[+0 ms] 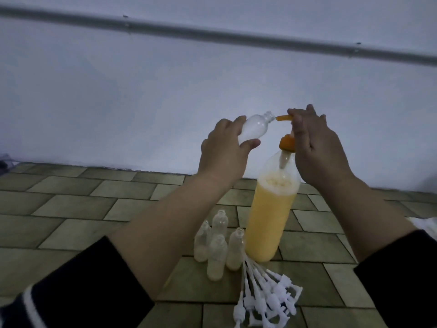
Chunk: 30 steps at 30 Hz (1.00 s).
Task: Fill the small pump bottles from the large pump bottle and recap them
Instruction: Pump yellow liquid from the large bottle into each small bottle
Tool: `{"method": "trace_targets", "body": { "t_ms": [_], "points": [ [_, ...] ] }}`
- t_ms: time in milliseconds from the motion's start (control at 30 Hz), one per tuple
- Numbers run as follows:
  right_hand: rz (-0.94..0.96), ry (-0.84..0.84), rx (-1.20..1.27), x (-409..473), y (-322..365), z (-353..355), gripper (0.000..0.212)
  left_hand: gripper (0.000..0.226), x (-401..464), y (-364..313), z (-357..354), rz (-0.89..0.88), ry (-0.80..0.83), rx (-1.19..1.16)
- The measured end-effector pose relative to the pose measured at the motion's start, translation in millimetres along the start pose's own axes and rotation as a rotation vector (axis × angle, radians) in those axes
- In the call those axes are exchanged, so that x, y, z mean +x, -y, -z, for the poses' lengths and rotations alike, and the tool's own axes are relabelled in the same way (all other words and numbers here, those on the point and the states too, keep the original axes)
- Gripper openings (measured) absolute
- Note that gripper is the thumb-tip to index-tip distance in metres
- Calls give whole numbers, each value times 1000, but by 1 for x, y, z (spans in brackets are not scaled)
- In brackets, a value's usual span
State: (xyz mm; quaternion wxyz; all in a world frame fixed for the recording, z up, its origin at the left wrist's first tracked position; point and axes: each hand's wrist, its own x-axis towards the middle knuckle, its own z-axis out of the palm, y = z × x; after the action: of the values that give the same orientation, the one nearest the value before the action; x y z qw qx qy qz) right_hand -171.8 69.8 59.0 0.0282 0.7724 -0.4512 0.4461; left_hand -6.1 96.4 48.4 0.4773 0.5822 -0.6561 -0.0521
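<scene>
Head view: left hand [222, 147] gripped a light, likely slippery small bottle [91, 127] by its belly; right hand [314, 147], at three o'clock, curled over the heavy-looking large bottle's [269, 216] stiff orange pump [287, 143].

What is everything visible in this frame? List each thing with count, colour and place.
large pump bottle: 1, clear with yellow liquid, orange pump, standing on the floor, centre.
held small bottle: 1, clear, uncapped, tilted, mouth at the orange spout.
small bottles: 4, clear, uncapped, a little pale liquid at the bottom, standing left of the large bottle.
white pump caps: a loose pile, count unclear, on the floor in front.
tiled floor: greenish tiles.
wall: pale, with a grey pipe across.
left hand: grips the held small bottle.
right hand: on the orange pump head.
</scene>
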Motion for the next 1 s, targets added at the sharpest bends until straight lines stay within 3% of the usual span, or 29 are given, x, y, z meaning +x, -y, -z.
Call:
{"method": "trace_targets", "body": {
  "t_ms": [367, 600, 1000],
  "points": [
    [6, -22, 9, 0, -3, -4, 59, 47, -2, -6, -7, -17, -5, -72],
    [27, -88, 17, -2, -2, -12, 51, 46, 10, -12, -2, -242, -96, 360],
    [45, -54, 47, -2, 5, -6, 49, 46, 17, -11, 5, -305, -41, 456]
  ]
}}
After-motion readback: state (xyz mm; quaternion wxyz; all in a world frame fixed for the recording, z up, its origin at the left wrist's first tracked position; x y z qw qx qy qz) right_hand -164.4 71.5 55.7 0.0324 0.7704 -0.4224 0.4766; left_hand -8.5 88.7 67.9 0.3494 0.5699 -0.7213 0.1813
